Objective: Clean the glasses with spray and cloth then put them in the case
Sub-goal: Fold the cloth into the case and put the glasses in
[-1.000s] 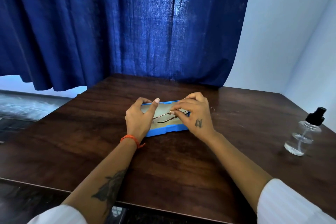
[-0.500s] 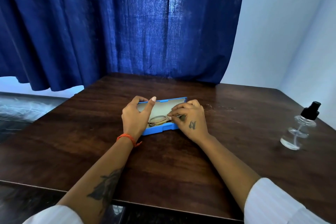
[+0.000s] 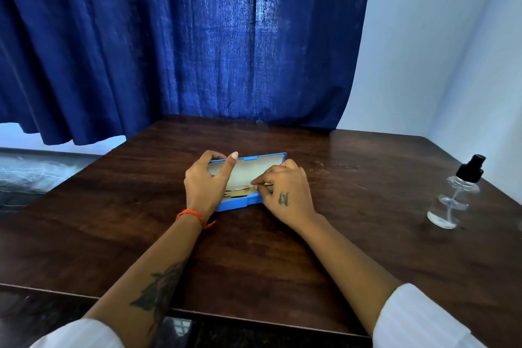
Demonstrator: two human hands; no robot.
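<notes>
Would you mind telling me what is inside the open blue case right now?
Thin metal-framed glasses lie in the blue case against its pale lining. The right hand pinches one end, the left hand holds the lid; both hands hide the glasses' ends.

table (image 3: 254, 257): dark glossy wood | case (image 3: 240, 203): blue, probably plastic | curtain (image 3: 169, 45): coarse cloth

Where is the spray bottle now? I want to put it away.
In the head view the spray bottle stands upright near the table's right edge, well apart from the right hand and the blue case.
</notes>
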